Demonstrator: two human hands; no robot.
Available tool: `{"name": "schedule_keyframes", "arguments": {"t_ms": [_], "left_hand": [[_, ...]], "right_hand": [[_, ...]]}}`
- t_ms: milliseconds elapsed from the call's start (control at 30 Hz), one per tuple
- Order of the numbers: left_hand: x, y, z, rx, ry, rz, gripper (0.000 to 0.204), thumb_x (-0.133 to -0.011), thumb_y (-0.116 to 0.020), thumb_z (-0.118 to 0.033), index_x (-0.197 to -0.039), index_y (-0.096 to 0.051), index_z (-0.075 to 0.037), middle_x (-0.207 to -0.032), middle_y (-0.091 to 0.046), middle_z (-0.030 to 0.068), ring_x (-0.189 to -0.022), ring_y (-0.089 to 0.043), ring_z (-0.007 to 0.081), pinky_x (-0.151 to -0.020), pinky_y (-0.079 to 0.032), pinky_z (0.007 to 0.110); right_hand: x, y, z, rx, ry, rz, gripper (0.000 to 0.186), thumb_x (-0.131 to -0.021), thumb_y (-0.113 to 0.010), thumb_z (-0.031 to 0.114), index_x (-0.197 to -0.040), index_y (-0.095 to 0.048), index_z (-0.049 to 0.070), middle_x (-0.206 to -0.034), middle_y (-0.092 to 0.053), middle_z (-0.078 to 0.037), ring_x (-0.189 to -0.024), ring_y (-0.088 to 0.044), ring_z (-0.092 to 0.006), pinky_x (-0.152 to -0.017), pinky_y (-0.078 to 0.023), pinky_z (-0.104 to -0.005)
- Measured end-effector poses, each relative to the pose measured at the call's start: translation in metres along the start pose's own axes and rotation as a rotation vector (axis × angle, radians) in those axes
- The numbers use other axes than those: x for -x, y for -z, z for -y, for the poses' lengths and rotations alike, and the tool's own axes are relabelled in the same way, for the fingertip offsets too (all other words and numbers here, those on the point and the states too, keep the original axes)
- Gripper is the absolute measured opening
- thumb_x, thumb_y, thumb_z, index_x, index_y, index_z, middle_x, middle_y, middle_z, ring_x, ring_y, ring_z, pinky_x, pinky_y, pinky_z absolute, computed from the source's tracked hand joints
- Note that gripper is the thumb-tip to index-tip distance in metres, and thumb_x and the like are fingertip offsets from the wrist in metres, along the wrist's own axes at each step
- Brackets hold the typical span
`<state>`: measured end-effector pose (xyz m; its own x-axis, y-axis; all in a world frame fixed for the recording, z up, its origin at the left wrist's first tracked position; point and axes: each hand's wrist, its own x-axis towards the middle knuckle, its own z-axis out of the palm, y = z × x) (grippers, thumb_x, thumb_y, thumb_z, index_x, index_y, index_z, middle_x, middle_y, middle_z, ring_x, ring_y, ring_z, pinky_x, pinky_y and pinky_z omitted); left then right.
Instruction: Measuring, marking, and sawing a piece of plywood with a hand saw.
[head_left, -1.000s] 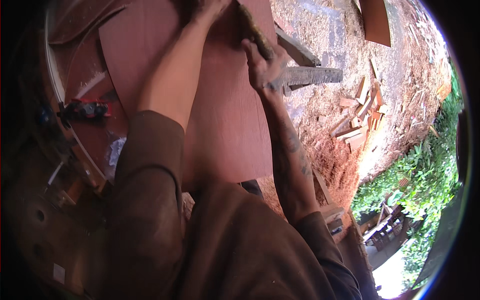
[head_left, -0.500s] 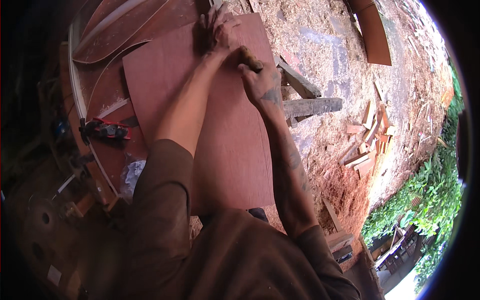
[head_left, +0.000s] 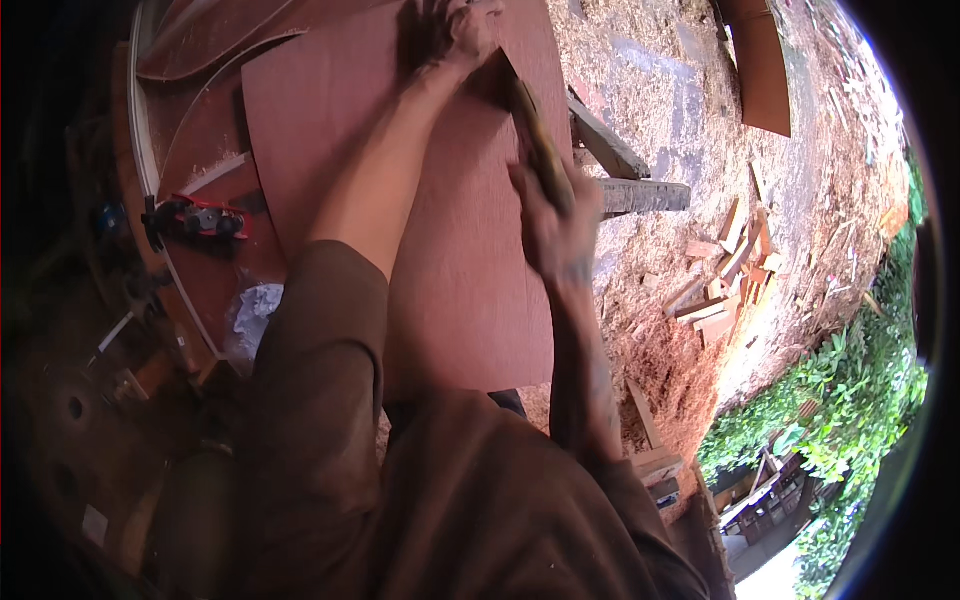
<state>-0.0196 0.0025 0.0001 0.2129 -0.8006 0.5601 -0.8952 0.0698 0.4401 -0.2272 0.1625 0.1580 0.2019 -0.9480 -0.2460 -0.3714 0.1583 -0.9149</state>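
Observation:
A large reddish-brown wooden panel lies flat in front of me, reaching back to my body. On its far part my left hand rests with fingers stretched out, partly cut off by the upper picture edge. My right hand, blurred by motion, is closed round the wooden handle of a long, thin tool near the panel's right edge. The tool's dark, flat front end points up toward my left hand and stops just short of it. Its exact kind I cannot make out.
Left of the panel, a red and black tool and crumpled clear plastic lie on a reddish worktop. Worn timber supports jut out at right. Shavings cover the floor, with a pile of wood offcuts and a curved brown sheet.
My right hand has drawn back toward me and slightly right with the tool, so more of its length shows. The left hand stays on the panel; the whole view has shifted a little.

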Motion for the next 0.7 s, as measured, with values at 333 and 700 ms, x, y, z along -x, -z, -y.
{"name": "schedule_keyframes", "arguments": {"t_ms": [333,700], "left_hand": [[0.005,-0.004,0.002,-0.067,-0.037,-0.024,0.02,-0.092,-0.06,-0.026,-0.096,-0.076,-0.015,-0.138,-0.062,0.0129,-0.139,-0.048,0.0326,-0.118,-0.031,0.058],[0.004,0.006,0.003,0.207,-0.394,0.252,0.023,-0.087,-0.06,-0.021,-0.091,-0.081,-0.012,-0.099,-0.077,0.0105,-0.104,-0.069,0.0267,-0.105,-0.046,0.046]], "right_hand": [[0.196,0.09,0.092,0.159,-0.227,-0.057,0.012,-0.088,-0.068,0.007,-0.084,-0.068,-0.004,-0.061,-0.056,-0.005,-0.053,-0.049,-0.0089,-0.048,-0.037,-0.0309],[0.01,-0.003,-0.039,-0.018,-0.076,-0.045,0.021,-0.089,-0.069,0.017,-0.091,-0.068,-0.004,-0.059,-0.055,-0.012,-0.054,-0.055,-0.0174,-0.056,-0.046,-0.0375]]}}
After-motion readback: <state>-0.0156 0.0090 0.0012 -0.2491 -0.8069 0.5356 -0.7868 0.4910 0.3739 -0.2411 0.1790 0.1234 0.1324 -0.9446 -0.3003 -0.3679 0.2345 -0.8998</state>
